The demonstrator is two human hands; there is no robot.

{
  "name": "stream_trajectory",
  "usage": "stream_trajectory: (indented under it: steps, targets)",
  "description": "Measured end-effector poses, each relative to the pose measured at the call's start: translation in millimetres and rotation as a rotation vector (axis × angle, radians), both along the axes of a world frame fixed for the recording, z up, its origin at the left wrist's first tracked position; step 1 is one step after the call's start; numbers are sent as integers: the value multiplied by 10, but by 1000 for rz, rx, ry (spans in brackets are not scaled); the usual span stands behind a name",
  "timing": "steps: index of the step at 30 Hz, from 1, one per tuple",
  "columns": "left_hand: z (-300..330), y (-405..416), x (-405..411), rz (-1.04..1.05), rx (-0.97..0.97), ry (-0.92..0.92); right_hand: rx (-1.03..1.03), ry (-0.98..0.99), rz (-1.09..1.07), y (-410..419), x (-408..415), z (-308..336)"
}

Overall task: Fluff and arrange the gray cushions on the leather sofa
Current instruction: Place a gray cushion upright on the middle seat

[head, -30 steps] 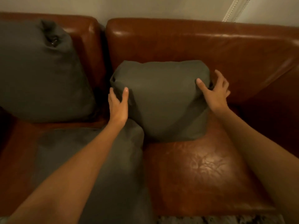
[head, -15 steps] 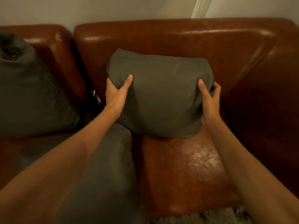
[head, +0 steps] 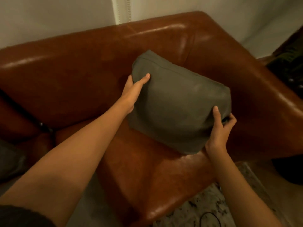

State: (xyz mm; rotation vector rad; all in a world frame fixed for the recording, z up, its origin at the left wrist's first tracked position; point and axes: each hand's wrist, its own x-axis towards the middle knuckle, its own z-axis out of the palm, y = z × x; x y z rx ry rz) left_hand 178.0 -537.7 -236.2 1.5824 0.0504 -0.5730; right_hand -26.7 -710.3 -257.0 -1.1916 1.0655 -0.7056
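A gray cushion (head: 178, 108) is held between both hands above the seat of a brown leather sofa (head: 82, 71), at the sofa's right-hand end, close to where the backrest meets the armrest. The left hand (head: 132, 94) grips the cushion's upper left corner — the thumb lies across the front face while the other fingers wrap behind the fabric, out of sight. The right hand (head: 220, 128) clamps the lower right corner, thumb pressed on the front and the curled fingers pinching the bunched edge from the far side. The cushion sits tilted, its left end higher and farther back, its right end lower and nearer the person; its front face bulges out smooth and rounded, and a seam runs along its top edge. Whether its bottom edge touches the seat or hangs just over it cannot be told. Both forearms are bare and reach forward from the lower corners of the view. At the far left edge a dim gray shape (head: 11, 161) lies on the seat — probably another cushion, though it is too dark to be sure. A mottled pale rug (head: 205, 205) shows on the floor in front of the sofa, with a thin dark cord (head: 211, 218) looping across it, and a pale wall (head: 57, 17) rises behind the backrest.
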Motion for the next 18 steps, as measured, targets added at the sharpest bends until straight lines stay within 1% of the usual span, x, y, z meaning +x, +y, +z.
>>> stream_trajectory:
  steps: [4, 8, 12, 15, 18]
  targets:
    - [24, -596, -125, -135, -41, 31, 4, -2, -171, -124, -412, -85]
    - [-3, -826, -129, -118, -49, 24, 35, -13, -199, -89, -584, -130]
    - [56, -982, -135, -169, -47, -20, 12, 9, -323, 94, -694, -136]
    - [64, -1178, -244, -261, 12, -71, -13, 75, -426, 197, -760, -120]
    - [-18, -1290, -443, -377, 95, -81, 33, 148, -453, 257, -788, -123]
